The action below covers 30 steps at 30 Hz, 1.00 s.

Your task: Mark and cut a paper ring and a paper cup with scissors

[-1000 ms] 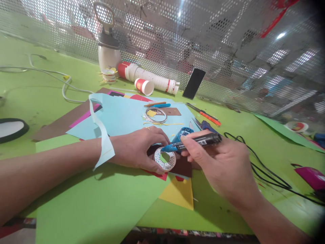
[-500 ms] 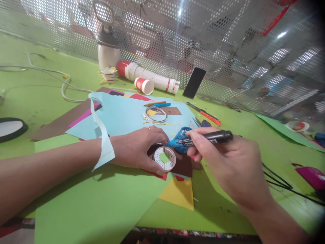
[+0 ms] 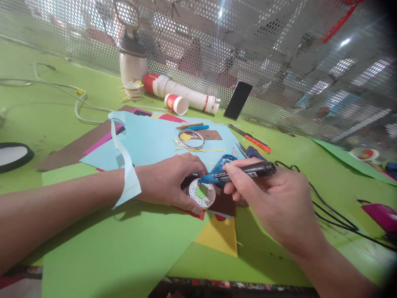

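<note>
My left hand (image 3: pixel 176 180) grips the edge of a round white disc (image 3: pixel 192 195) between thumb and fingers. The disc bears black lines, blue dots and a green hexagon in its middle. In my right hand (image 3: pixel 273 196) is a blue-and-black permanent marker (image 3: pixel 240 173), its blue tip at the disc's upper part. Brown paper (image 3: pixel 225 203) lies under the disc, with a yellow paper piece (image 3: pixel 218 236) nearer me. Just behind the marker stands a blue tape-like ring (image 3: pixel 228 159), partly hidden. The fingers of my left hand beyond the disc are partly hidden.
Light blue paper (image 3: pixel 149 140) and green sheets (image 3: pixel 118 244) cover the middle. Behind lie a tape roll (image 3: pixel 203 142), pens, stacked paper cups (image 3: pixel 189 96), a spray bottle (image 3: pixel 133 66) and a propped phone (image 3: pixel 238 100). Scissors (image 3: pixel 252 152) and black cables (image 3: pixel 335 221) are at right.
My right hand has shifted slightly left with the marker, bringing the tip from the disc's upper rim onto its upper-left face. My left hand and the disc have barely moved.
</note>
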{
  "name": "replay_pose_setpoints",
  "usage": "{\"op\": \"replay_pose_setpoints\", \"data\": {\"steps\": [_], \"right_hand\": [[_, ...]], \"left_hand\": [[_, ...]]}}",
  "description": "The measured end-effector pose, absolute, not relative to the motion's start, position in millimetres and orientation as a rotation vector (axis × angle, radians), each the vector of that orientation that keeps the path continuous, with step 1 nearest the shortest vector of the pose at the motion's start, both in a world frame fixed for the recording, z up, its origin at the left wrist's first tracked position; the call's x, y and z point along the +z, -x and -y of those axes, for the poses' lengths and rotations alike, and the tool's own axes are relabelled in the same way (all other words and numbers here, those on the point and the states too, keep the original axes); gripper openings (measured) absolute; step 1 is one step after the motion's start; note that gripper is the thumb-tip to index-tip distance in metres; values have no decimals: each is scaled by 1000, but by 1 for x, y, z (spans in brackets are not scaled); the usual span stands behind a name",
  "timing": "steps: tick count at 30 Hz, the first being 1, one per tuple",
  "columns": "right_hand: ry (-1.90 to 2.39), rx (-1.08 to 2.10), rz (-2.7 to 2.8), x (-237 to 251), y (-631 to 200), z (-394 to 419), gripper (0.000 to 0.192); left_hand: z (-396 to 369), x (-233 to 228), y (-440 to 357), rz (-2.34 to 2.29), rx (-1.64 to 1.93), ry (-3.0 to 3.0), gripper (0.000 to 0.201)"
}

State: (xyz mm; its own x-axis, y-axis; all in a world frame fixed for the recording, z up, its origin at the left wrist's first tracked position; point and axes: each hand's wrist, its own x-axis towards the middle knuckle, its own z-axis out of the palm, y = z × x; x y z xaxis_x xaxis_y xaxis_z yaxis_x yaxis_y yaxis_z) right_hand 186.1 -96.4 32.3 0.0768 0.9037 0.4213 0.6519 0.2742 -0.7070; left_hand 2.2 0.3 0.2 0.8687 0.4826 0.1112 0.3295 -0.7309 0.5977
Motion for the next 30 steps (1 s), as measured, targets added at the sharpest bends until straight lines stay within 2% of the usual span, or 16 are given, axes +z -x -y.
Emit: {"op": "replay_pose_setpoints", "data": {"steps": [5, 17, 24, 30], "right_hand": [[1470, 380, 1646, 31, -185, 97, 23], [1478, 382, 1683, 30, -188, 96, 22], [1394, 301, 1813, 30, -187, 96, 13], [1338, 164, 1844, 30, -183, 96, 13]], "left_hand": [[-1, -1, -2, -571, 335, -2428, 60], [0, 2, -2, -597, 316, -2463, 58], [0, 2, -2, -595, 308, -2456, 52], [0, 3, -3, -623, 286, -2458, 48]]}}
